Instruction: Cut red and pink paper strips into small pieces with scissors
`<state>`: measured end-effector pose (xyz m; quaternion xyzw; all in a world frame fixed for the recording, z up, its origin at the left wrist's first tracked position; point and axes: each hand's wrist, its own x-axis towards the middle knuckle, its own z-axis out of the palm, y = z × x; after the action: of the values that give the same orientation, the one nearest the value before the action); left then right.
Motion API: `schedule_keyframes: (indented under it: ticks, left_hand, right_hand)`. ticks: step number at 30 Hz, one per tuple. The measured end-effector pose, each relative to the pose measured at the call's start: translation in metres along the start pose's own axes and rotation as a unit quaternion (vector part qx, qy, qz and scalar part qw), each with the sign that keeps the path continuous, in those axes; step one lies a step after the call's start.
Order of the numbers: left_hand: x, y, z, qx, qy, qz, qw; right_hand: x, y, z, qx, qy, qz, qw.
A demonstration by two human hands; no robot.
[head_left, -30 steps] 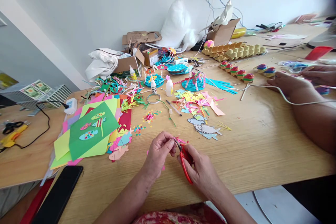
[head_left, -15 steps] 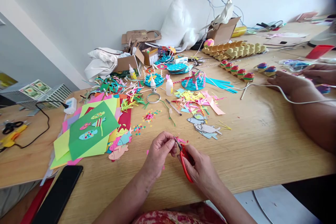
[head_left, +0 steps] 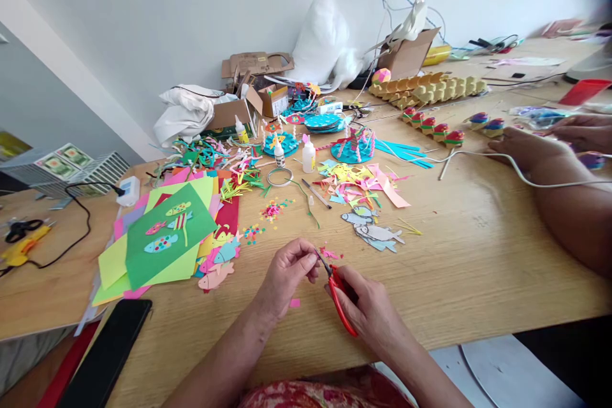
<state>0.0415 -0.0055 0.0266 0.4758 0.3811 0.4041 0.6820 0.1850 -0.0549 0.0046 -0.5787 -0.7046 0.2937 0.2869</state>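
Observation:
My right hand (head_left: 370, 303) grips red-handled scissors (head_left: 343, 309), their blades pointing up and left. The blade tips reach the pinched fingers of my left hand (head_left: 292, 277). Whatever that pinch holds is too small or hidden to make out. Small pink paper snippets (head_left: 329, 254) lie on the table just beyond the blades. A pink paper piece (head_left: 294, 303) rests beside my left wrist. Grey and blue paper fish (head_left: 379, 234) lie ahead to the right, and pink and yellow paper fish (head_left: 216, 277) to the left.
Green card (head_left: 165, 261) with fish on it tops a paper stack at left, near a black phone (head_left: 108, 357). Glue bottles (head_left: 308, 156), a tape ring (head_left: 280, 177) and paper scraps (head_left: 351, 178) stand ahead. A co-worker's arm (head_left: 568, 197) rests at right, by a white cable (head_left: 519, 173).
The scissors and my right hand have shifted slightly right and down. The pink piece beside my left wrist shows more fully now. My left hand stays nearly in place, still pinching.

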Motion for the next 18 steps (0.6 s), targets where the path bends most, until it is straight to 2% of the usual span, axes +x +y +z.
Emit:
schedule_keyframes:
  ticks: [18]
  left_hand:
    - [0.0009, -0.0021, -0.004, 0.03, -0.006, 0.013, 0.999]
  right_hand:
    - [-0.0022, 0.0043, -0.0023, -0.012, -0.016, -0.002, 1.0]
